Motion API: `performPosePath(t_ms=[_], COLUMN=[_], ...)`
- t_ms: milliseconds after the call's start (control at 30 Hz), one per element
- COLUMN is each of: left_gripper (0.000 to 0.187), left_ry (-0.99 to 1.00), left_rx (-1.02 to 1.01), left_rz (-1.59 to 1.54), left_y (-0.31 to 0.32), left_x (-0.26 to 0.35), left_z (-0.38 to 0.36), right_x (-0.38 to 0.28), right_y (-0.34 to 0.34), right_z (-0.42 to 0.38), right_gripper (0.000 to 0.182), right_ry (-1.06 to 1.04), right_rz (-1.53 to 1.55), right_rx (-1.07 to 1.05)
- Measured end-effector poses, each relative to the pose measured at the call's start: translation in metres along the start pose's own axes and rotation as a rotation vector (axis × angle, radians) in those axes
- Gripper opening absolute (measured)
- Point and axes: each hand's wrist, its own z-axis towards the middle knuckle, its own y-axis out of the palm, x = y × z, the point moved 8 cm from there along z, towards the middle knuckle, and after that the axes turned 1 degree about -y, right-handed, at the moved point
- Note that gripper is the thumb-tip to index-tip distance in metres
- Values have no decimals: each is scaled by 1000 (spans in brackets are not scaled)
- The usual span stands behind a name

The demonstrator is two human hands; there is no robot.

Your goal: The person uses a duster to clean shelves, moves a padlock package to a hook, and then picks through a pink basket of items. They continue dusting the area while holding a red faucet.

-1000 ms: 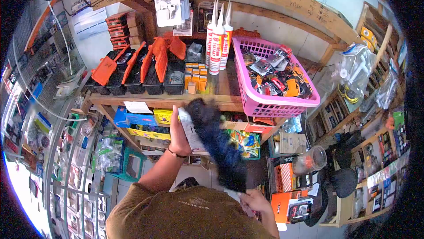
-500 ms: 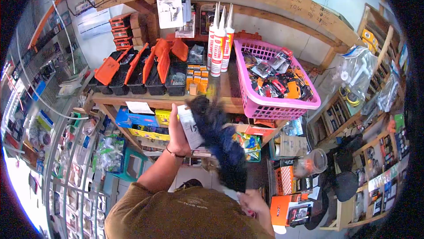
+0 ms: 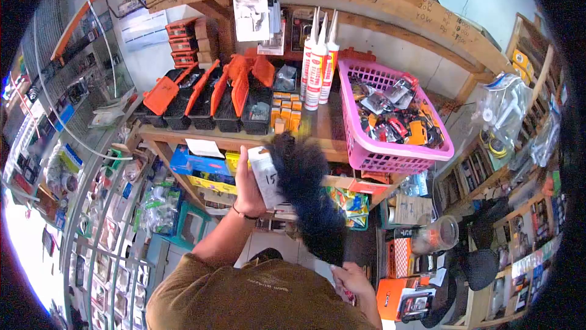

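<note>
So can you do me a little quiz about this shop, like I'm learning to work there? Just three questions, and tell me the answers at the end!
1. True or false: the right hand holds the fluffy duster.
2. Pick one. What stands right beside the pink basket, on the same shelf?
a) the green stool
b) the white tubes
c) the blue box
3. Fill in the gap: the number written on the white box in the left hand is ___.

Key: 1 true; 2 b; 3 15.
</note>
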Motion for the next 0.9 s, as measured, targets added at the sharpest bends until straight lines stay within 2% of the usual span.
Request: performPosePath(t_ms=[33, 100, 133, 167, 233, 300, 367, 400, 433, 500, 533, 567, 633, 667, 700, 767, 800, 833, 867, 900], left_gripper=[73, 72, 72, 72, 72, 73, 73, 71, 70, 70, 72, 73, 73, 74, 72, 71, 71, 71, 73, 73], left_ry=[-40, 24, -45, -49, 10, 31, 38, 33, -19, -20, 46, -75, -28, -40, 72, 46, 25, -3, -18, -18], left_rx=[-55, -67, -249, -257, 0, -20, -170, -216, -168, -3, 93, -148, -212, -133, 69, 17, -105, -225, -309, -308], left_rz=[-53, 24, 7, 6, -47, -14, 128, 19, -26, -91, -46, -157, -16, -23, -35, -67, -72, -70, -141, -142], left_y=[1, -16, -5, -6, 5, -16, -38, -25, -7, 0, -16, -14, -30, -17, -20, -16, -17, -23, -28, -18], left_x=[-5, 1, -6, -7, -3, -4, -9, -6, -1, -6, -3, -9, -8, -4, 2, -3, -2, -1, -3, 0], left_z=[2, 9, 9, 10, 5, 10, 16, 11, 1, 2, 6, 3, 9, 1, 1, 2, 0, 0, 3, -1], right_x=[-8, -57, -30, -29, -10, -24, -57, -37, -32, -7, -53, -54, -59, 6, 0, -28, -39, -40, -26, -11], right_y=[5, 26, 23, 20, 12, 17, 21, 14, 12, 6, 22, 22, 23, 6, 5, 5, 14, 11, 7, 5], right_z=[-7, -26, -13, -6, -3, -17, -26, -23, -18, -10, -29, -31, -34, -7, -11, -17, -17, -16, -12, -12], right_gripper=[30, 30, 25, 25, 24, 22, 30, 30, 30, 28, 28, 28, 30, 32, 32, 32, 32, 32, 34, 37], right_ry=[11, -331, -241, -245, 78, 28, -403, -67, -74, 59, -134, -134, -190, 29, 36, -32, -354, -355, -169, 20], right_rz=[1, 84, 152, 153, 72, -42, -13, 47, 53, 0, 134, 130, 110, 61, 49, -228, -248, -252, -186, -119], right_rx=[-2, -117, -168, -159, -121, -82, -50, -74, -77, -32, -83, -80, -113, -92, -87, -42, 0, -4, -54, -102])
